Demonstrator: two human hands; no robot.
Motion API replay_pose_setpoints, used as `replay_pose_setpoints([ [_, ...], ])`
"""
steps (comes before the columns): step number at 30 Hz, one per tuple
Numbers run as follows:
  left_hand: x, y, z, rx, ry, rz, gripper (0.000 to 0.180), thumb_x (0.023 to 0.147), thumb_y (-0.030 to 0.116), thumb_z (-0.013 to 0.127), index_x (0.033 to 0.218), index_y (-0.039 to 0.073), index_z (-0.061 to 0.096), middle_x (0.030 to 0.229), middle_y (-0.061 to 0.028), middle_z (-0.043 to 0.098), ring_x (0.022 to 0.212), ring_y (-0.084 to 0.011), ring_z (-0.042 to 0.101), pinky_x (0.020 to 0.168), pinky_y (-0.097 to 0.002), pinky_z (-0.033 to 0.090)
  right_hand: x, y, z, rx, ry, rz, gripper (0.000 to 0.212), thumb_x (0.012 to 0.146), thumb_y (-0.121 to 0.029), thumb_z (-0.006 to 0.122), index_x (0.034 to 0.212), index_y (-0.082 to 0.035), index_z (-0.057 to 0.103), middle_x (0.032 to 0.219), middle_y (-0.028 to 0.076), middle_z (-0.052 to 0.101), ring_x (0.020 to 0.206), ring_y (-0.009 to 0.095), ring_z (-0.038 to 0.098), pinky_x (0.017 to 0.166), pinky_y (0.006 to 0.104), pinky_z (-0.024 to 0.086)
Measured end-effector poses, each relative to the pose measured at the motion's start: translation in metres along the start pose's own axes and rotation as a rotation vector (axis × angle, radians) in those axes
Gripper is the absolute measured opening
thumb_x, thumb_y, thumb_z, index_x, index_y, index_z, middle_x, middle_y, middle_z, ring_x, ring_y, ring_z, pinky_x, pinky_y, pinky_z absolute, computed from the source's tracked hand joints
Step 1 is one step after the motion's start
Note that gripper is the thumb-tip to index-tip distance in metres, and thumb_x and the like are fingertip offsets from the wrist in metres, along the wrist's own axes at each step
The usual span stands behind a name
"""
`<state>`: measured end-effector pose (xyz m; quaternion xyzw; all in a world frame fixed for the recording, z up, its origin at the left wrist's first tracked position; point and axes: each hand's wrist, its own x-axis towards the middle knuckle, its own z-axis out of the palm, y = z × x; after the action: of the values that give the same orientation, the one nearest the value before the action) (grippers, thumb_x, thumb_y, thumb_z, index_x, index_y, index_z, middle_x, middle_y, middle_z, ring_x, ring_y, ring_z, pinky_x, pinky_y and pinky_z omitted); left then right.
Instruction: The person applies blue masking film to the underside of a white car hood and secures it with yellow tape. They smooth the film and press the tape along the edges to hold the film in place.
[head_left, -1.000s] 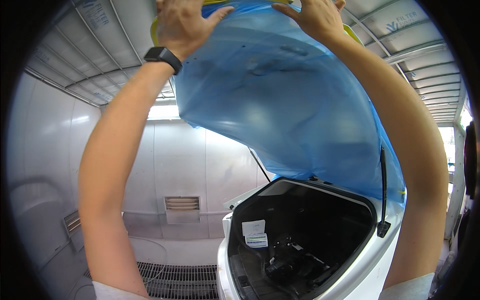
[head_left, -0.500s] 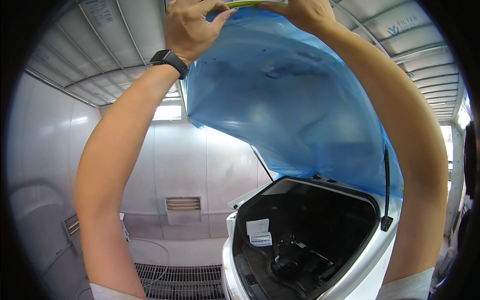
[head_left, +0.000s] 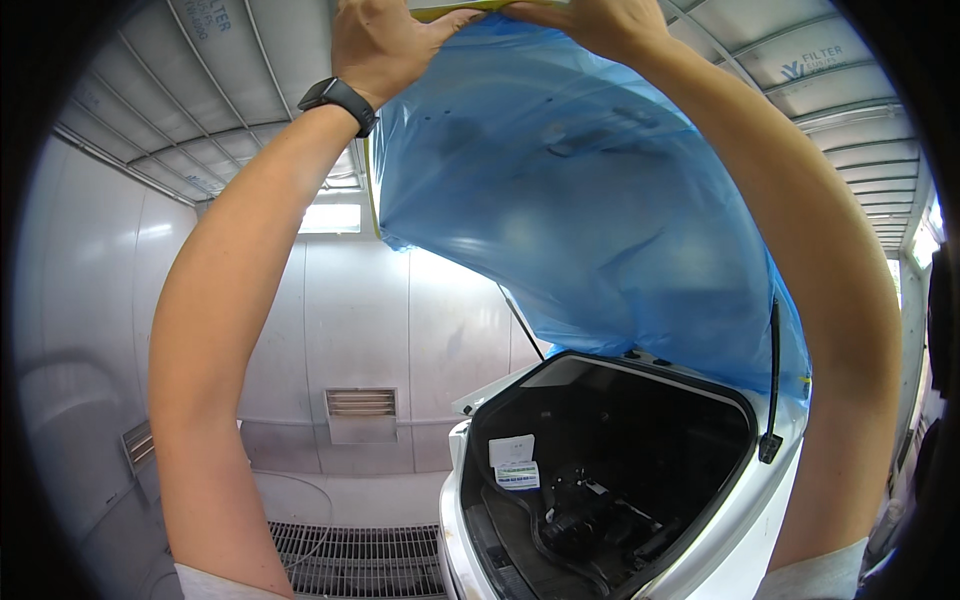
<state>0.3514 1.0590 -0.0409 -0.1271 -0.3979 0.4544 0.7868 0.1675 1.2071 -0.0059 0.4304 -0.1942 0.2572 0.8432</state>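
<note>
Overhead, my left hand (head_left: 385, 45), with a black watch on its wrist, lays its thumb along yellow masking tape (head_left: 455, 12) at the top edge of a raised car tailgate. From the other side my right hand (head_left: 612, 25) puts its thumb on the same edge, the two thumb tips close together. Both hands look closed over the edge, though their other fingers are largely cut off by the top of the picture. Blue plastic film (head_left: 520, 200) covers the inside of the tailgate, wrinkled and partly see-through. More yellow tape runs down its left side.
Below lies the open trunk (head_left: 600, 480) of a white car, with loose black parts and a white label inside. A gas strut (head_left: 774, 370) props the tailgate at the right. Metal walls (head_left: 350, 310), a floor grating (head_left: 350, 560) and ceiling filter panels (head_left: 230, 90) surround the car.
My left thumb has shifted right along the taped edge, and the fingers have moved up. My right thumb shows more clearly on the edge. The film stays in place.
</note>
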Motion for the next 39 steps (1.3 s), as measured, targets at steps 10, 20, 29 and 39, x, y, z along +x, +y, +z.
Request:
replay_pose_setpoints([
  [10, -0.02, 0.02, -0.012, 0.049, -0.247, 0.457, 0.027, 0.082, 0.013, 0.07, 0.105, 0.005, 0.06, 0.104, -0.0135, 0.061, 0.098, -0.0332, 0.06, 0.087, -0.0437, 0.047, 0.009, -0.008, -0.008, 0.045, 0.145, -0.014, 0.049, 0.086, -0.056, 0.075, 0.107, -0.011, 0.07, 0.113, 0.019, 0.059, 0.116, 0.034, 0.054, 0.102, 0.0474, 0.032],
  [20, -0.063, 0.035, -0.007, 0.069, -0.399, -0.061, 0.036, 0.093, 0.029, 0.067, 0.124, 0.01, 0.067, 0.113, -0.0087, 0.07, 0.105, -0.0258, 0.066, 0.096, -0.0411, 0.05, -0.1, 0.005, -0.006, -0.026, -0.116, -0.241, 0.043, 0.086, 0.001, 0.065, 0.119, -0.026, 0.067, 0.115, 0.009, 0.06, 0.114, 0.024, 0.062, 0.112, 0.0511, 0.035],
  [29, -0.062, 0.044, -0.022, -0.624, -0.548, -0.148, 0.037, 0.096, 0.03, 0.075, 0.128, 0.012, 0.07, 0.111, -0.0035, 0.075, 0.104, -0.017, 0.069, 0.099, -0.0324, 0.053, -0.125, -0.036, -0.017, 0.081, -0.35, -0.271, 0.02, 0.097, -0.014, 0.059, 0.108, -0.021, 0.075, 0.114, 0.007, 0.062, 0.122, 0.022, 0.06, 0.119, 0.0519, 0.028],
  [39, -0.05, 0.014, -0.011, -0.578, -0.113, -0.431, 0.018, 0.097, 0.022, 0.075, 0.103, 0.005, 0.079, 0.092, -0.0028, 0.079, 0.082, -0.0101, 0.071, 0.076, -0.0238, 0.056, -0.08, -0.013, -0.012, -0.055, 0.013, -0.001, 0.039, 0.103, -0.027, 0.063, 0.141, -0.031, 0.056, 0.098, 0.006, 0.074, 0.087, 0.02, 0.069, 0.106, 0.0453, 0.041],
])
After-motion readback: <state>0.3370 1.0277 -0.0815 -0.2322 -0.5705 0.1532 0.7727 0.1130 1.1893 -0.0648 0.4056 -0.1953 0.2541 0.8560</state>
